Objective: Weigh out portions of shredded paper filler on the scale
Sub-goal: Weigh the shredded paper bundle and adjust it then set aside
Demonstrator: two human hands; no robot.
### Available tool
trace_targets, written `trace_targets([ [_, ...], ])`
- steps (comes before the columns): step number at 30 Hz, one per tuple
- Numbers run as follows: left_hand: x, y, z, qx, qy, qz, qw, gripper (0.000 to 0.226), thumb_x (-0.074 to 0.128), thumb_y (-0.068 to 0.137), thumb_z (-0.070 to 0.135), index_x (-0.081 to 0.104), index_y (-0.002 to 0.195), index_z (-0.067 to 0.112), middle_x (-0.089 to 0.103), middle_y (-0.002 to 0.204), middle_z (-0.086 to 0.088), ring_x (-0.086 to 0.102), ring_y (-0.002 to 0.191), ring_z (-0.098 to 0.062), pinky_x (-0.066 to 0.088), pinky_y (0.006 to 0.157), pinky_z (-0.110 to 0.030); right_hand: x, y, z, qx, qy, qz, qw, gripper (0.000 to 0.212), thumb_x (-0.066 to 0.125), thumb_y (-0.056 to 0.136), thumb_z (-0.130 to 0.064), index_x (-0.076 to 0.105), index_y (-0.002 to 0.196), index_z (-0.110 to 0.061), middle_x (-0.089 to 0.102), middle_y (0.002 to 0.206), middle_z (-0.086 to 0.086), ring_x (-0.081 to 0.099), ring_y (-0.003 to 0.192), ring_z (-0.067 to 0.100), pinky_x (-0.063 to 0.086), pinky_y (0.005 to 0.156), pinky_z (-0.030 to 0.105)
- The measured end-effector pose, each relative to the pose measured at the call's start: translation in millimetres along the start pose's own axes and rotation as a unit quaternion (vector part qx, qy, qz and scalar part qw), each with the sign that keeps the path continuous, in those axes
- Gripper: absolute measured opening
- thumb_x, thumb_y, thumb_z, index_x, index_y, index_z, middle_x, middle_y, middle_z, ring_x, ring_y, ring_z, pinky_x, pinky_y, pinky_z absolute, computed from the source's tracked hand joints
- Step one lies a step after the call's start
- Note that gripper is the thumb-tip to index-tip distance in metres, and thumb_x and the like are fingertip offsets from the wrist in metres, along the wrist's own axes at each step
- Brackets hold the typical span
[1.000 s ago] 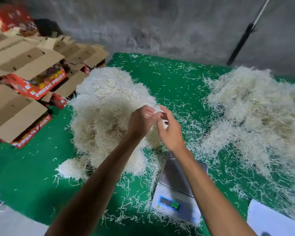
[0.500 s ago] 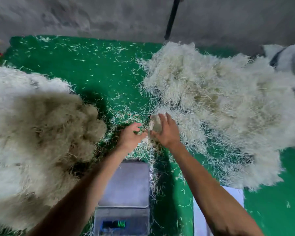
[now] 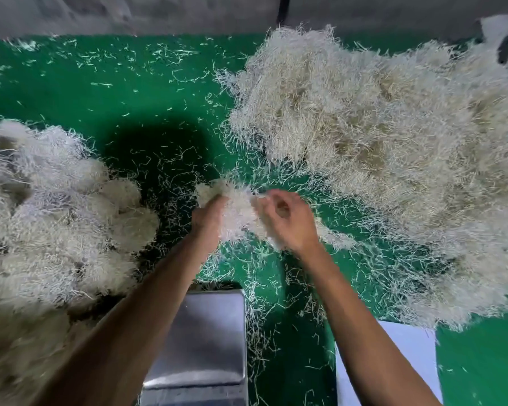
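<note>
A clump of pale shredded paper filler (image 3: 235, 209) hangs between my two hands above the green surface, just beyond the scale. My left hand (image 3: 207, 218) grips its left side; my right hand (image 3: 288, 218) curls round its right side. The steel-topped scale (image 3: 206, 341) sits near the bottom centre with nothing on its platform; its display is out of view. A large loose heap of filler (image 3: 379, 159) spreads to the right. A mound of rounded filler portions (image 3: 56, 218) lies on the left.
Stray shreds litter the green surface (image 3: 115, 83) around the scale and between the heaps. A white sheet (image 3: 405, 356) lies at the bottom right. A grey wall (image 3: 159, 13) runs along the back, with a white bag (image 3: 502, 33) at the top right corner.
The view has swung right from the left mound toward the large heap. My hands, near the heap's edge half a second ago, now hold a larger clump lifted between them.
</note>
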State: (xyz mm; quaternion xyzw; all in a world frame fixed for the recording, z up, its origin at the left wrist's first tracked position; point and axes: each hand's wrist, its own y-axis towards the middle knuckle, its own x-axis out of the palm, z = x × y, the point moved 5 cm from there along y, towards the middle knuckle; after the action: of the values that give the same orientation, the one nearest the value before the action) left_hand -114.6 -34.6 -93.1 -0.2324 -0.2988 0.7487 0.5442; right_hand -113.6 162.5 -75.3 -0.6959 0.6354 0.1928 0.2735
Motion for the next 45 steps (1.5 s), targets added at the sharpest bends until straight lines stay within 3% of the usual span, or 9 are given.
trace_targets([
  [5,-7.4,-25.1,18.3,0.126,0.144,-0.097,0.977,0.078,0.055,0.082,-0.028,0.034,0.151,-0.001,0.028,0.16,-0.02,0.028,0.147,-0.034,0.034,0.118,-0.031,14.1,-10.1,39.7,0.028,-0.244,-0.104,0.964,0.077,0.069,0.092,-0.052,0.037,0.152,-0.017,0.047,0.15,0.015,0.05,0.135,0.035,0.041,0.116,0.05],
  [9,-9.2,-56.8,12.3,0.078,0.132,-0.187,0.97,0.059,0.048,0.107,0.021,0.022,0.159,0.031,0.01,0.168,-0.004,0.016,0.152,-0.031,0.023,0.122,-0.047,16.3,-14.5,-1.0,0.03,-0.066,0.012,0.997,0.048,0.065,0.101,-0.02,0.052,0.144,-0.006,0.061,0.127,0.013,0.067,0.096,0.025,0.057,0.098,0.042],
  [11,-4.3,-68.8,15.2,0.115,0.13,-0.225,0.959,0.062,0.049,0.107,0.022,0.018,0.16,0.026,0.015,0.167,-0.007,0.024,0.149,-0.022,0.032,0.114,-0.02,20.8,-17.4,-42.2,-0.017,0.03,0.011,0.999,0.052,0.066,0.099,-0.019,0.05,0.147,-0.008,0.057,0.129,0.006,0.066,0.09,0.022,0.061,0.088,0.04],
  [21,-61.7,-101.5,109.7,0.128,0.192,-0.188,0.955,0.028,0.055,0.094,0.055,0.066,0.105,0.031,0.073,0.114,-0.005,0.075,0.077,-0.014,0.061,0.064,-0.034,-8.0,-43.4,-125.9,-0.188,-0.14,-0.009,0.972,0.135,0.09,0.066,-0.05,-0.001,0.163,-0.028,0.003,0.172,-0.002,0.006,0.158,0.022,0.001,0.127,0.046],
  [25,-61.9,-142.7,139.4,0.23,0.311,-0.188,0.903,0.039,0.055,0.097,0.051,0.068,0.113,0.018,0.071,0.117,-0.009,0.069,0.105,-0.026,0.055,0.094,-0.052,-10.0,-33.0,-155.5,-0.146,-0.25,0.035,0.956,0.068,0.07,0.078,0.007,0.047,0.14,-0.006,0.055,0.132,0.011,0.052,0.125,0.027,0.034,0.122,0.043],
  [28,-79.4,-157.9,152.4,0.213,0.295,-0.156,0.918,0.105,0.069,0.064,0.076,0.047,0.147,0.014,0.035,0.157,-0.021,0.039,0.14,-0.042,0.032,0.113,-0.067,-16.7,-29.3,-156.2,-0.098,-0.169,0.001,0.981,0.012,0.056,0.096,0.001,0.062,0.103,-0.007,0.059,0.087,0.001,0.06,0.077,0.019,0.06,0.077,0.031],
  [33,-110.1,-164.8,148.8,0.198,0.383,-0.093,0.897,0.124,0.064,0.058,0.089,0.028,0.157,0.024,0.013,0.166,-0.014,0.025,0.147,-0.039,0.025,0.117,-0.06,-15.1,-55.8,-177.3,-0.037,0.317,-0.062,0.946,0.053,0.038,0.105,-0.061,0.06,0.116,-0.014,0.066,0.097,0.005,0.065,0.08,0.015,0.058,0.075,0.031],
  [38,-98.0,-169.7,128.3,0.216,0.34,-0.118,0.908,0.119,0.075,0.066,0.076,0.022,0.157,0.022,0.027,0.16,-0.009,0.054,0.123,-0.02,0.058,0.084,-0.037,-14.1,-53.8,-189.4,-0.028,0.223,-0.028,0.974,0.084,0.048,0.097,-0.069,0.036,0.157,-0.012,0.043,0.158,0.007,0.046,0.142,0.024,0.035,0.115,0.037],
  [45,-72.5,-158.2,103.1,0.213,0.326,-0.055,0.919,0.098,0.065,0.093,0.049,0.012,0.155,-0.006,0.027,0.156,-0.032,0.044,0.134,-0.041,0.035,0.115,-0.045,-17.7,0.4,-157.9,0.186,0.38,0.052,0.904,0.02,0.056,0.106,-0.024,0.056,0.095,-0.007,0.066,0.096,0.003,0.044,0.053,0.009,0.04,0.044,0.021],
])
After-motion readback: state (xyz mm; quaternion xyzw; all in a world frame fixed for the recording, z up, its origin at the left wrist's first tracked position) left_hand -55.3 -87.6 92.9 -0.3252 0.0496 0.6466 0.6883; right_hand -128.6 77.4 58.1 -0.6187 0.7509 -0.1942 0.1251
